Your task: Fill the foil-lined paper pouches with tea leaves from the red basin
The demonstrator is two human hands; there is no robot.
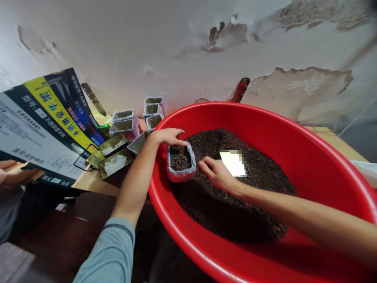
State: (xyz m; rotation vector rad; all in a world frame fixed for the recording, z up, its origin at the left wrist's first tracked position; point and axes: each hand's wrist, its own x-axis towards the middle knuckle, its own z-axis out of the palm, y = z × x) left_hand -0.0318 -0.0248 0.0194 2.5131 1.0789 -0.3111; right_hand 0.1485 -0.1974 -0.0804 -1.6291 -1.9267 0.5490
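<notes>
A small square pot point(181, 175), lined with clear plastic and reddish on its outside, stands upright inside the red tub point(165, 212), against its left side. Dark soil point(180, 159) fills much of it. My left hand point(169, 136) is at the pot's far rim, thumb along the lined edge and index finger stretched out. Just right of the pot, above the loose soil point(224, 137) in the tub, my right hand point(216, 171) has its fingers curled together. Whatever they may hold is hidden. A bright flat rectangle point(232, 163), partly blurred out, lies on the soil behind that hand.
Several plastic-lined pots point(122, 126) stand left of the tub along the wall. Closer are metal tins point(115, 162) with white plastic inside and a large printed cardboard box point(50, 122). Another person's hand point(20, 173) is at the far left. Metal brackets point(241, 89) show by the wall.
</notes>
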